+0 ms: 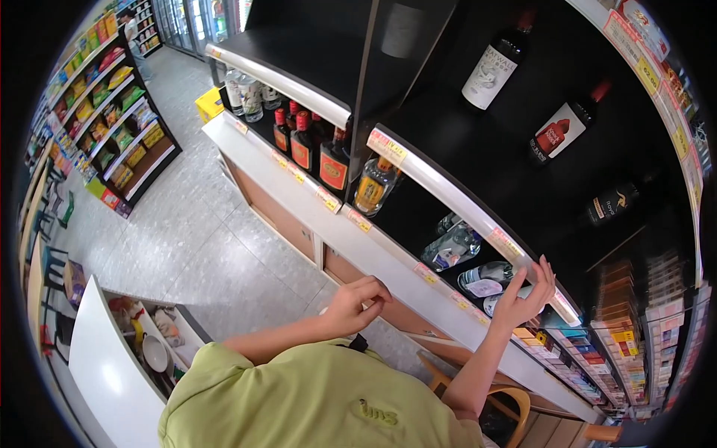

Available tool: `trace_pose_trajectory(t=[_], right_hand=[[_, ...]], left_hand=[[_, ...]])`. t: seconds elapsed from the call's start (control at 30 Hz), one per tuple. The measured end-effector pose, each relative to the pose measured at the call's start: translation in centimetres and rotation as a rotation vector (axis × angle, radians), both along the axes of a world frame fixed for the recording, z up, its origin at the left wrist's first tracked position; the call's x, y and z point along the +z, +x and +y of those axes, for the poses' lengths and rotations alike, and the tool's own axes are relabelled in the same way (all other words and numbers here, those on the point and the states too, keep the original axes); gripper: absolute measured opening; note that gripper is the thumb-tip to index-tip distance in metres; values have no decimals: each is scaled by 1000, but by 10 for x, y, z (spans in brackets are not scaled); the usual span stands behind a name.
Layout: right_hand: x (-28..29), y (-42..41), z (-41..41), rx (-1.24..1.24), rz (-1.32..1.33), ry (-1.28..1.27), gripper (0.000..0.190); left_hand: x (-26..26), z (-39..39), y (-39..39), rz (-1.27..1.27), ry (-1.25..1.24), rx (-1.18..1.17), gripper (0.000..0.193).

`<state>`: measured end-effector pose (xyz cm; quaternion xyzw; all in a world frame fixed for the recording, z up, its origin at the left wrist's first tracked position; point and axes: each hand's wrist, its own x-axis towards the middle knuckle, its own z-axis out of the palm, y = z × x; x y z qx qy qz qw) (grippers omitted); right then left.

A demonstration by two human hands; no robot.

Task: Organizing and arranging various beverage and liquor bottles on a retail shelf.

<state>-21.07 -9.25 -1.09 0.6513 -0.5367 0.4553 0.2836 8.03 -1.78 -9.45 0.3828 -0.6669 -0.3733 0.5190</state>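
Observation:
My right hand (525, 295) is at the white front rail (455, 200) of the black shelf, its fingertips touching the rail near its right end. The fingers are spread and grip nothing. Just behind and below that hand are clear glass bottles on the lower shelf, one a bottle with a pale label (486, 279); some lean or lie tilted. Left of them stands a bottle with a yellow label (374, 187). In front of my chest my left hand (359, 303) hangs in the air with loosely curled fingers; I see nothing in it.
Wine bottles (493, 70) stand on the upper shelf. Several red-capped bottles (301, 140) fill the left bay. Boxed packs (616, 319) line racks at right. A wooden chair (512, 403) is close by my right elbow. A white counter (106, 347), a snack rack (112, 117) and a person (131, 33) are leftward.

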Motion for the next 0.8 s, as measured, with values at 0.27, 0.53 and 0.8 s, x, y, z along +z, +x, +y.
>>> trace_pose_trajectory(t=[0.27,0.53,0.8], right_hand=[[3,-3,4,58,2,31,19],[6,-3,9,54,-9,55,20],[17,42,0,93,-77,66,29]], left_hand=[[-7,56,7,-38,117,78,18],[-7,78,23,-10,159,144,18],[-7,75,56,18,118,192,22]])
